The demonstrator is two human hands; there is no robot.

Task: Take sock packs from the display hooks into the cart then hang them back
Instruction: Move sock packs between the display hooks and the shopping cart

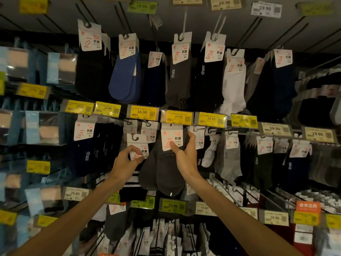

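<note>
My right hand (184, 154) grips a dark grey sock pack (166, 172) by its white header card, thumb on the front, just below a yellow 16.90 price tag (177, 116) on the middle hook row. My left hand (127, 161) pinches the white card of a black sock pack with white stripes (132, 189), whose hanger hole sits free below the hooks. The two packs hang side by side, touching. The hook ends behind the price tags are mostly hidden. No cart is in view.
Rows of display hooks (219, 24) carry many sock packs: blue (125, 78), white (233, 85), black and grey ones above, more to the right and below. Boxed items (44, 128) line the shelves at left. Price tags run along each hook row.
</note>
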